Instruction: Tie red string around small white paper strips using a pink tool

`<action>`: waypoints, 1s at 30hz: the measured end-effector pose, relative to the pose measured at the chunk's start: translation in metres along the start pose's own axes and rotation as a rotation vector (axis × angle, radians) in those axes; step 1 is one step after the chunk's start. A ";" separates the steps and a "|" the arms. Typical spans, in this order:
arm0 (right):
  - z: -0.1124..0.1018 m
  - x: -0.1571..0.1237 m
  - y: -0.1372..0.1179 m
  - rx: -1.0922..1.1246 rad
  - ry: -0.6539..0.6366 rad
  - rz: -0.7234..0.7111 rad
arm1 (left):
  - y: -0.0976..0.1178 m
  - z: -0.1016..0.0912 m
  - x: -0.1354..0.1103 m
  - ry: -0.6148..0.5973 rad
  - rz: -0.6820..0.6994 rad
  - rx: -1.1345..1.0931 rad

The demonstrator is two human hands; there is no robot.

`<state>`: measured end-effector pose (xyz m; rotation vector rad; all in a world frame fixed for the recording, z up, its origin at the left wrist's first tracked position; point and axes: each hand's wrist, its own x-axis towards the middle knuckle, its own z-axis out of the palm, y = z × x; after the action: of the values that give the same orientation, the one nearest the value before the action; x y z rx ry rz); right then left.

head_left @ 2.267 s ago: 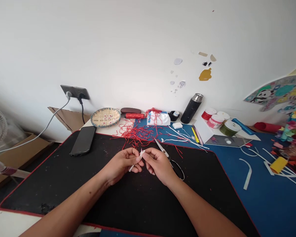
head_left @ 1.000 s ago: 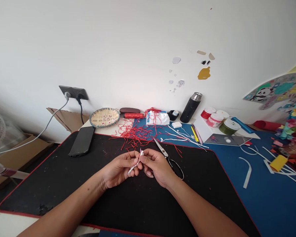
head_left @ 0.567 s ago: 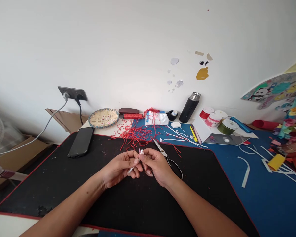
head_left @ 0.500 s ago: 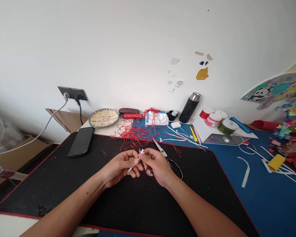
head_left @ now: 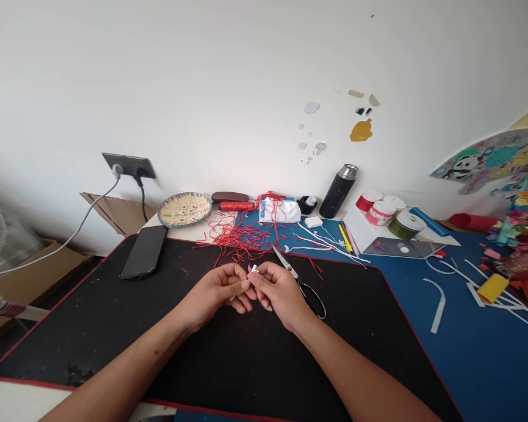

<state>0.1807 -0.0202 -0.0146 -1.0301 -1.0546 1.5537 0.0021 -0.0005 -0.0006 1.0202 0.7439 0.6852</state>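
Above the black mat (head_left: 246,363), my left hand (head_left: 224,287) and my right hand (head_left: 281,291) meet, thumbs and fingertips closed together. Pinched between them is a small white-and-pink strip (head_left: 254,269). Only its upper end shows; fingers cover the rest, and I cannot make out its material. Just beyond and to the right of my right hand lie metal scissors (head_left: 290,266) with black handles, partly hidden by that hand. A tangle of cut red cords (head_left: 237,237) spreads behind my hands at the mat's far edge.
A black phone (head_left: 144,253) lies at the mat's left, near a woven basket (head_left: 185,210). Along the wall stand a tissue pack (head_left: 286,211), a black flask (head_left: 338,193) and several paint jars (head_left: 406,224). White strips (head_left: 439,306) and coloured scraps lie at the right.
The lower end of the white strip, visible before under my left fingers, is now hidden. My left fingers have shifted slightly; my right hand stays almost in place.
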 end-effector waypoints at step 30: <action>0.001 0.001 0.003 -0.047 0.016 -0.017 | -0.001 0.003 0.004 0.103 0.126 0.148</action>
<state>0.1791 -0.0202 -0.0169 -1.0616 -1.0900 1.5112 0.0067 0.0008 -0.0017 1.1807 0.8344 0.8051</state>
